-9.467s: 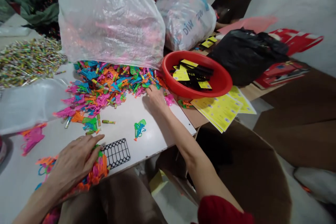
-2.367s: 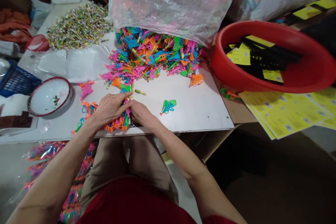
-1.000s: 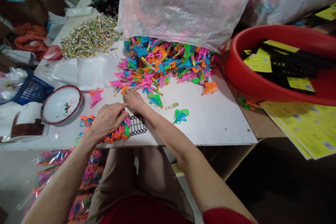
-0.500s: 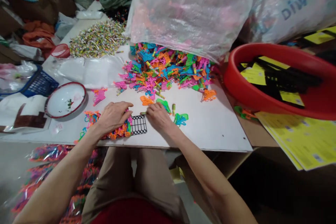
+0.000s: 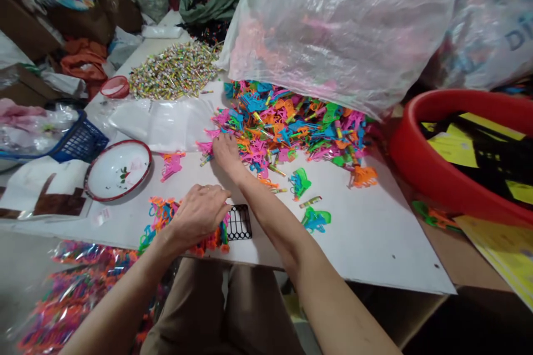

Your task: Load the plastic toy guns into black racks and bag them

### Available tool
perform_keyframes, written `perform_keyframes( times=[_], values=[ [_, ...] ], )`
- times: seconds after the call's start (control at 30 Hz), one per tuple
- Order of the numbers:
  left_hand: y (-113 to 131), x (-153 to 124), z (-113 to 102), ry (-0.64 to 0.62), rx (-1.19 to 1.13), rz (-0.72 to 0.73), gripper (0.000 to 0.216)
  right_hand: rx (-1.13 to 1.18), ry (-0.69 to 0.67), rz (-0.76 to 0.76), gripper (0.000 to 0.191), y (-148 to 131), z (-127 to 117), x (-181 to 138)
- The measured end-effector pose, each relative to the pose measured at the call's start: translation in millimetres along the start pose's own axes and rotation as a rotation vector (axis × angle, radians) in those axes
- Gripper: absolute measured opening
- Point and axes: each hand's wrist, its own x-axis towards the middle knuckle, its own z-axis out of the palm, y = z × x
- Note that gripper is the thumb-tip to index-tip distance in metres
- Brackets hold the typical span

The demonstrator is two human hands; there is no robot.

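My left hand (image 5: 202, 209) lies over a packed row of small pistol-shaped plastic toys (image 5: 160, 212), its fingers bent around their tops. They are orange, pink, blue and green. From under the row's right end sticks out a black plastic grid (image 5: 239, 223), with open cells showing. My right hand (image 5: 226, 152) reaches past it to the left edge of a large toy pile (image 5: 287, 122). There its fingers are curled down at a pink toy pistol (image 5: 205, 147), the fingertips partly hidden. Near the pile's front lie a green toy (image 5: 300, 182), a blue-green toy (image 5: 315, 219) and a small printed tube (image 5: 311, 201).
A white enamel bowl (image 5: 119, 171) with a red rim and a blue basket (image 5: 85, 136) stand left. Behind are clear plastic bags (image 5: 166, 125) and a heap of small tubes (image 5: 175, 69). A big translucent sack (image 5: 341, 28) covers the pile's back. A red tub (image 5: 449, 177) stands right.
My right hand has moved away from beside the black grid, forward and left to the pile's edge. My left hand stays on the row of toys. The view has shifted somewhat.
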Motion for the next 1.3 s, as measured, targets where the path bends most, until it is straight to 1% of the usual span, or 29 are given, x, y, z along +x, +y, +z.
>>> perform_keyframes(
  times=[0.07,0.13,0.2,0.27,0.3,0.37,0.43,0.47,0.53,0.57,0.63,0.7,0.73,0.8,0.87,0.9,0.93,0.97,1.07,1.13,1.2,1.3],
  values=[
    [-0.4,0.5,1.1,0.011,-0.004,0.005,0.025,-0.015,-0.02,0.05,0.037,-2.2,7.1,13.4],
    [-0.9,0.4,1.5,0.009,-0.006,0.001,0.026,-0.01,-0.029,0.029,0.037,0.6,6.8,15.1],
    [-1.8,-0.4,1.6,0.002,-0.011,-0.002,0.027,0.018,-0.021,0.017,0.036,5.2,-1.6,7.7],
    [-3.0,-1.2,1.6,0.008,-0.019,-0.006,0.03,0.083,0.026,0.056,0.034,11.6,-16.4,-9.4],
    [-3.6,-1.5,1.7,0.015,-0.023,-0.012,0.031,0.134,0.06,0.09,0.033,16.0,-24.9,-22.5],
    [-4.6,-1.7,2.1,0.039,-0.033,-0.023,0.033,0.254,0.117,0.172,0.034,26.9,-40.6,-58.9],
    [-5.2,-1.8,2.3,0.055,-0.051,-0.027,0.035,0.329,0.113,0.248,0.033,38.6,-50.4,-105.9],
    [-5.4,-2.0,2.1,0.062,-0.062,-0.027,0.037,0.325,0.083,0.286,0.031,43.8,-52.1,-130.6],
    [-5.5,-2.8,0.9,0.069,-0.079,-0.032,0.042,0.247,-0.007,0.364,0.023,50.9,-49.4,-174.7],
    [-5.5,-3.3,0.1,0.07,-0.085,-0.038,0.044,0.194,-0.048,0.392,0.019,52.6,-46.3,-191.5],
    [-5.8,-3.9,-1.7,0.067,-0.092,-0.046,0.045,0.117,-0.107,0.419,0.017,53.1,-41.6,-211.8],
    [-6.5,-3.7,-3.0,0.059,-0.09,-0.049,0.043,0.136,-0.111,0.434,0.02,51.7,-43.2,-217.1],
    [-6.9,-3.5,-3.3,0.057,-0.085,-0.046,0.042,0.196,-0.088,0.452,0.019,50.5,-46.6,-216.9],
    [-7.6,-3.0,-3.2,0.049,-0.076,-0.026,0.04,0.414,0.02,0.498,0.018,45.6,-54.7,-216.1],
    [-7.9,-2.8,-2.7,0.045,-0.068,-0.005,0.04,0.674,0.149,0.512,0.024,34.4,-58.0,-219.7],
    [-7.8,-2.8,-2.4,0.046,-0.064,0.001,0.041,0.779,0.18,0.508,0.026,26.1,-56.0,-223.8],
    [-7.6,-2.8,-2.3,0.048,-0.06,0.0,0.041,0.851,0.177,0.504,0.025,16.3,-51.3,-229.0],
    [-7.2,-2.8,-2.3,0.049,-0.057,-0.006,0.042,0.885,0.14,0.497,0.023,5.6,-44.3,-235.0],
    [-5.5,-2.8,-3.1,0.046,-0.049,-0.025,0.043,0.874,-0.053,0.472,0.015,-25.2,-17.5,-250.5],
    [-4.1,-2.7,-3.8,0.047,-0.044,-0.03,0.043,0.893,-0.109,0.456,0.021,-38.6,-3.7,-253.9],
    [-3.1,-2.6,-4.3,0.05,-0.039,-0.031,0.043,0.881,-0.1,0.436,0.026,-44.3,2.5,-251.5],
    [-2.3,-2.5,-4.7,0.048,-0.037,-0.044,0.042,0.667,-0.134,0.291,0.023,-42.4,0.1,-244.7]
  ],
)
